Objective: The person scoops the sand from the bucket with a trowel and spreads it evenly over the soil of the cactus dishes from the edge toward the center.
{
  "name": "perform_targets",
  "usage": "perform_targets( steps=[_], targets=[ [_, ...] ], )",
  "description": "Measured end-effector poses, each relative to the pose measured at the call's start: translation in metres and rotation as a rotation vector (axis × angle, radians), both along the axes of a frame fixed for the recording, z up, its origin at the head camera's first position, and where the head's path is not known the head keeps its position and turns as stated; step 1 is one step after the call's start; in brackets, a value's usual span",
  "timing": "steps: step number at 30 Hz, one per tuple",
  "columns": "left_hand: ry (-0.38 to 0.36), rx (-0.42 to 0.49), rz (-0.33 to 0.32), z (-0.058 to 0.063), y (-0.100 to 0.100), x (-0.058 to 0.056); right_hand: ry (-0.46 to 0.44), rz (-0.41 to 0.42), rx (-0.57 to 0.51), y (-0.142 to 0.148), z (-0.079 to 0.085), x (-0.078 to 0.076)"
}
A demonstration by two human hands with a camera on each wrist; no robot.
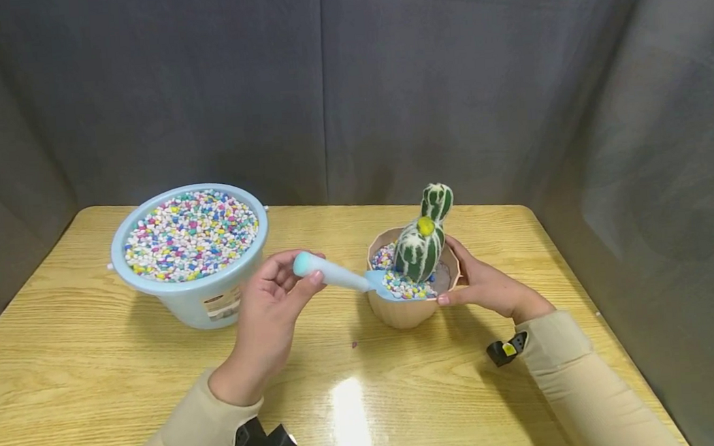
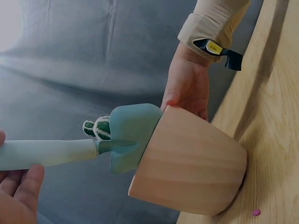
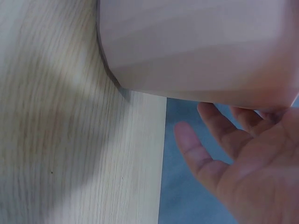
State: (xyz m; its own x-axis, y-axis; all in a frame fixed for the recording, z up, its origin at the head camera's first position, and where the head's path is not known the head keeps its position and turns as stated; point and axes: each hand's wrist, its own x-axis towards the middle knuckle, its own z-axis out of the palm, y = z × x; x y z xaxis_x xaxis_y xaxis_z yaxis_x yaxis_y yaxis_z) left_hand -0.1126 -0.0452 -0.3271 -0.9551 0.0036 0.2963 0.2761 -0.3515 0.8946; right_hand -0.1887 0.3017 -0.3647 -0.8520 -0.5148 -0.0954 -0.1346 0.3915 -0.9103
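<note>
My left hand point(image 1: 269, 317) pinches the pale handle of a small light-blue hand shovel point(image 1: 336, 277) between thumb and fingers. The shovel's blade carries multicoloured pebbles point(image 1: 405, 285) and lies over the near rim of a peach flower pot point(image 1: 404, 313). In the pot stands a green, white-striped cactus point(image 1: 418, 253) with a yellow flower. At the pot's right side, my right hand point(image 1: 490, 287) holds the rim, thumb in front and fingers behind. The right wrist view has several of its fingers point(image 3: 224, 128) against or near the pot wall. Pebbles also lie inside the pot, left of the cactus.
A light-blue bucket point(image 1: 215, 313) full of coloured pebbles stands on the left of the wooden table point(image 1: 320, 416). One small pink pebble point(image 1: 355, 344) lies on the tabletop before the pot. Grey curtains point(image 1: 324, 88) enclose the back and sides.
</note>
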Motion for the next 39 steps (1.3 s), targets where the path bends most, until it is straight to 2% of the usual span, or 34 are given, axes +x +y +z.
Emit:
perform_targets(
  steps=[8, 16, 26, 30, 39],
  targets=[
    [0.009, 0.02, 0.0, 0.0, 0.003, 0.001, -0.003, -0.028, 0.001, -0.001, -0.002, 0.003],
    [-0.017, 0.013, 0.006, 0.002, 0.005, 0.003, -0.037, 0.021, -0.015, 0.0, 0.001, 0.004],
    [-0.014, 0.015, 0.011, 0.004, 0.005, 0.005, -0.056, 0.114, -0.056, 0.006, 0.005, 0.004],
    [-0.01, 0.027, 0.011, 0.005, 0.005, 0.004, -0.051, 0.114, -0.06, 0.008, 0.006, 0.004],
    [-0.014, 0.035, 0.01, 0.005, 0.005, 0.006, -0.022, 0.11, 0.015, 0.009, 0.01, -0.004]
  ],
)
